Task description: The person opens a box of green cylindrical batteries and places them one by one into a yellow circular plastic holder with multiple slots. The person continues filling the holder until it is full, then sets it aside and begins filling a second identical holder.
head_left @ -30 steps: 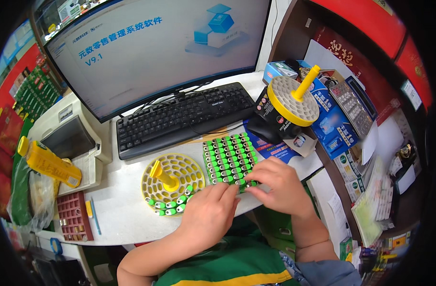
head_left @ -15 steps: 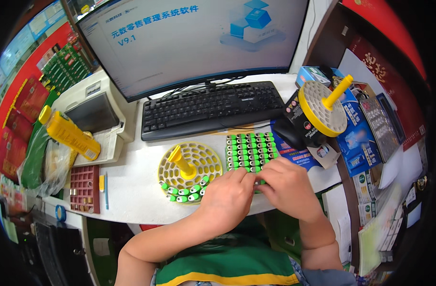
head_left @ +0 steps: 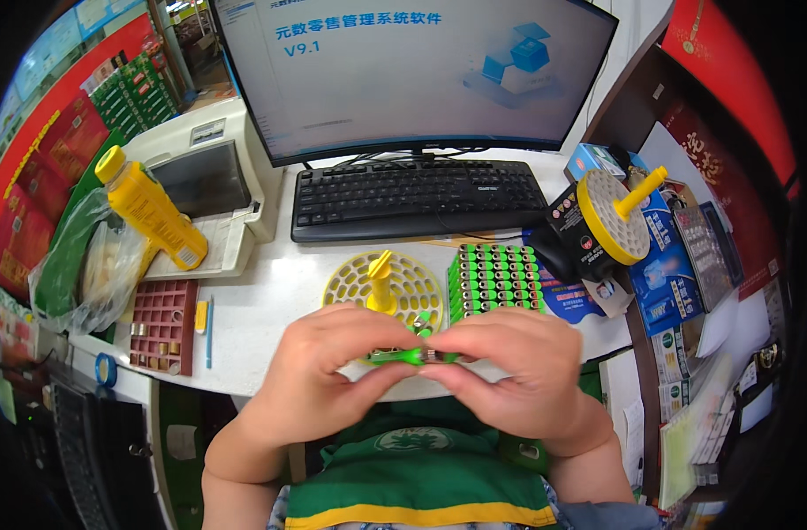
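While a white desk [head_left: 275, 305] spreads across the scene, a large monitor [head_left: 412, 88] stands on its far side with a pale screen lit. Just nearer lies a black keyboard [head_left: 412, 201], and to the left sits a beige machine [head_left: 214, 177] with a dark panel. The left hand [head_left: 324, 371] and the right hand [head_left: 518, 367] meet at the desk's near edge, each pinched narrow, thumb against fingers, on a green piece with metal on it. Behind them is a yellow-rimmed holed disc [head_left: 412, 281], its yellow post upright; the hands hide its near part. A second holed disc [head_left: 600, 216] is farther right, tilted, its post pointing up and right. Between the two stands a block of green pieces [head_left: 496, 276], packed in rows with metal tops upward. On the left, a yellow bottle [head_left: 154, 212] leans across the beige machine, and nearer lies a dark red compartment tray [head_left: 163, 322] with a blue pen [head_left: 209, 334] beside it. Smallest is the green piece [head_left: 408, 356] itself, held level between both sets of fingertips (whether it is one piece or two end to end, I cannot tell).
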`<state>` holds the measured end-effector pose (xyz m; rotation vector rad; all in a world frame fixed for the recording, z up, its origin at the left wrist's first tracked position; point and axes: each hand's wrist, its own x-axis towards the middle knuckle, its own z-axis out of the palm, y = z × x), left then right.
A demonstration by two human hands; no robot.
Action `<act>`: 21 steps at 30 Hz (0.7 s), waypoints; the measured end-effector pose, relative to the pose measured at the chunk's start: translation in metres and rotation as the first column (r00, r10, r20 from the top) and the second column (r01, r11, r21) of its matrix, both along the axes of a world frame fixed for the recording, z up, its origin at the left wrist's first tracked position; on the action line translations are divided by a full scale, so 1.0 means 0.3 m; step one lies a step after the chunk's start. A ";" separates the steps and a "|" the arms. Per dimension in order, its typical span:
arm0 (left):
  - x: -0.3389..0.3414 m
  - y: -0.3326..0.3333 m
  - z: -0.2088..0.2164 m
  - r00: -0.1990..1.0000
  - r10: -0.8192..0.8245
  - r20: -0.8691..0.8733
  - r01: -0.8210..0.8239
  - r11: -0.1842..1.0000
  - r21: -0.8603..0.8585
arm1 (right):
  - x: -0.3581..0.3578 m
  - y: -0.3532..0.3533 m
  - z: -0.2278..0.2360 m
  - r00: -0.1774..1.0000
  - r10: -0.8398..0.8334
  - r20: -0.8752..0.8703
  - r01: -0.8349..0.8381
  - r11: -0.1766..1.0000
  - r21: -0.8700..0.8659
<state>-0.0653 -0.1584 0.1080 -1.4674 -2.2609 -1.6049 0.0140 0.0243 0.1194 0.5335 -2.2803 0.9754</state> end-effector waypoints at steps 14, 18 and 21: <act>-0.112 -0.196 -0.294 0.980 0.114 0.161 -0.112 0.993 -0.022 | -0.138 -0.254 -0.205 0.993 -0.119 -0.003 0.115 0.956 0.269; -0.133 -0.191 -0.324 0.979 0.090 0.184 -0.089 0.996 -0.014 | -0.148 -0.262 -0.237 0.983 -0.185 -0.021 0.183 0.943 0.277; -0.148 -0.194 -0.330 0.982 0.084 0.168 -0.084 0.996 -0.010 | -0.148 -0.265 -0.243 0.976 -0.214 -0.025 0.214 0.944 0.252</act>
